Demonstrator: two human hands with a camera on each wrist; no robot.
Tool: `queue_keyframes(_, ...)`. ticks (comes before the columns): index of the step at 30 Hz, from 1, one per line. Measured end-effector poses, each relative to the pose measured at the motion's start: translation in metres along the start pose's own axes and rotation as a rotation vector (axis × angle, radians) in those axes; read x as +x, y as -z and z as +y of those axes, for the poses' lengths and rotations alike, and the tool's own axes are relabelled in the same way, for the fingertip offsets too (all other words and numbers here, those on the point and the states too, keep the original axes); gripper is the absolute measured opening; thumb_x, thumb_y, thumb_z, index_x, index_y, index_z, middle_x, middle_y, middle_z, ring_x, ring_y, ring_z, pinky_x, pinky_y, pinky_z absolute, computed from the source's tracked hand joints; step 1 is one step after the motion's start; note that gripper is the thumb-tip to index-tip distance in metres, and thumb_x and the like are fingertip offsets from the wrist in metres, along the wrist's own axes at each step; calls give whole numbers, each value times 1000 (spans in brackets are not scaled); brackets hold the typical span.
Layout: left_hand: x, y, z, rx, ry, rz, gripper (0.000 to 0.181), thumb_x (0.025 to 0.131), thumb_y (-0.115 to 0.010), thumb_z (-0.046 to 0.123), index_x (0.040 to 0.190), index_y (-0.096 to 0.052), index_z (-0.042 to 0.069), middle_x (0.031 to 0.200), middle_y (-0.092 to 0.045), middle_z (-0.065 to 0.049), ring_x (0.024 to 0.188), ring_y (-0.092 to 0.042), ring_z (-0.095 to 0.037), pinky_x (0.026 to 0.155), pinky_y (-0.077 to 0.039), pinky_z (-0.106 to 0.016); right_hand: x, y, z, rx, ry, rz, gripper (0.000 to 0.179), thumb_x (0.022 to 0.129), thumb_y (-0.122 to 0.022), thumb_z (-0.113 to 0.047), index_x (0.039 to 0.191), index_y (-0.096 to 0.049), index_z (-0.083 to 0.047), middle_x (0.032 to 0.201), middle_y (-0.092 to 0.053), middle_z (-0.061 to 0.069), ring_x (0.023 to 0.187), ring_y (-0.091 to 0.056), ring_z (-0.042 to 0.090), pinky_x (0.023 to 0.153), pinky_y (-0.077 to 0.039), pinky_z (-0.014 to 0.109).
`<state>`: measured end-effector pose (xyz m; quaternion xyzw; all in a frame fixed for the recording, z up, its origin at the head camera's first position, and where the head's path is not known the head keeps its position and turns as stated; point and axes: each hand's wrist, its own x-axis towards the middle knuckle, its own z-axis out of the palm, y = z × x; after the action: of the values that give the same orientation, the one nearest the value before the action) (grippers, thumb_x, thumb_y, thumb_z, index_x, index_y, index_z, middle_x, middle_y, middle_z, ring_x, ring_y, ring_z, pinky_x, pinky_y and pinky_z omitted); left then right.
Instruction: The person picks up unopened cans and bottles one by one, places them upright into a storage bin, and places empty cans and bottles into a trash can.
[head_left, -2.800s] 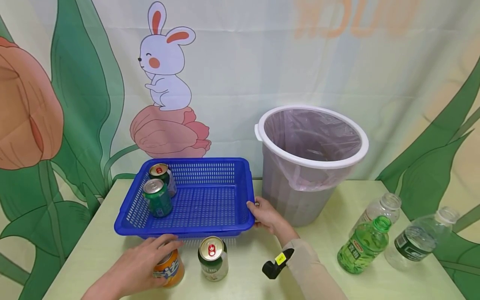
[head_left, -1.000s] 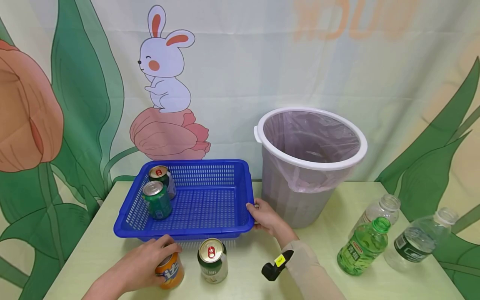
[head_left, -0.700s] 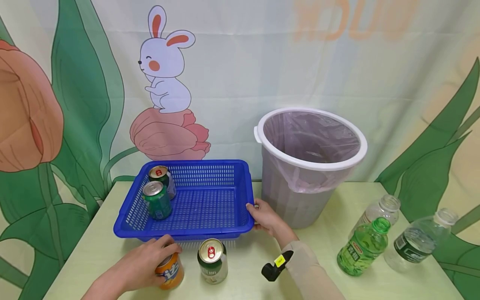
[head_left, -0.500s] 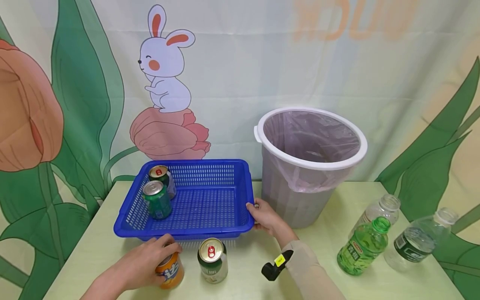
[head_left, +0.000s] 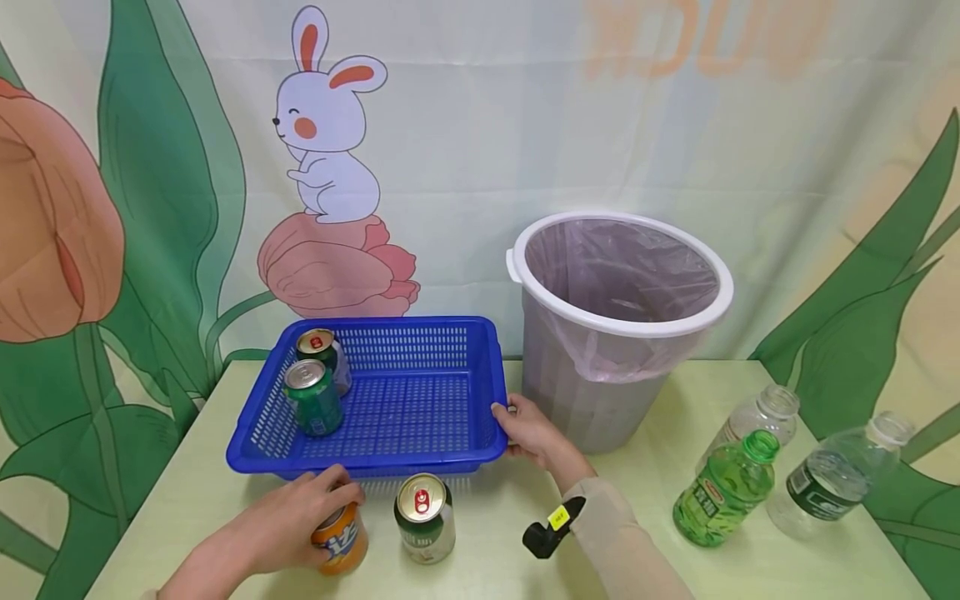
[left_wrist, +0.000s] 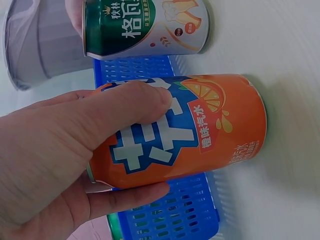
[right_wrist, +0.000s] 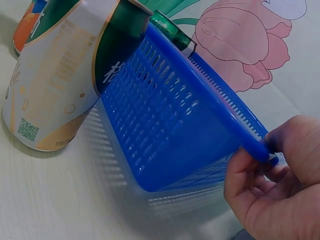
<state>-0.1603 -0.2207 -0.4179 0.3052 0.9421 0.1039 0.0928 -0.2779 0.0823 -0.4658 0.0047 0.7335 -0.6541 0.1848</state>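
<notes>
My left hand (head_left: 300, 517) grips an orange soda can (head_left: 348, 543) that stands on the table in front of the basket. In the left wrist view the thumb lies along the label of the soda can (left_wrist: 220, 130), with fingers round the other side. My right hand (head_left: 534, 430) pinches the right rim of a blue plastic basket (head_left: 420, 462); the right wrist view shows thumb and curled fingers on the basket's corner (right_wrist: 250, 145). Inside the basket, at its left end, stand a green can (head_left: 318, 407) and a green-and-white can (head_left: 341, 367). Another green-and-white can (head_left: 426, 525) stands between my hands.
A grey bin (head_left: 592, 400) with a white rim and plastic liner stands behind my right hand. At the table's right are a green bottle (head_left: 722, 496) and two clear bottles, one with a dark label (head_left: 821, 492). A printed cloth (head_left: 465, 167) hangs behind the table.
Both hands keep their holds on the orange soda can and the basket rim. Nothing on the table has visibly moved; only the head view shifts slightly.
</notes>
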Motion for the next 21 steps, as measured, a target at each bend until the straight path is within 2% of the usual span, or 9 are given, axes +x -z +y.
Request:
queue_keyframes(7,1,3,2,0,6,-15,56,61,-85,18,109,-57,19,103,-47,2,88,-51,-21,71,-52,-41,0,0,0,-11,-5,7,29,98,-42,-19,115,-44,4,95,-62,22,61,-57,14,53,-47,28)
queue_keyframes(15,-2,6,1,39,-19,-17,57,60,-86,18,109,-56,20,104,-46,2,89,-50,-20,68,-52,-39,-5,-2,-4,1,7,3,29,98,-41,-17,115,-43,5,84,-62,12,62,-56,15,52,-46,28)
queue_keyframes(21,-5,11,1,51,-17,-29,59,60,-86,17,110,-55,19,106,-47,2,89,-49,-20,69,-52,-39,-3,-1,-2,2,2,3,28,98,-42,-18,115,-44,5,89,-62,16,61,-56,14,52,-47,27)
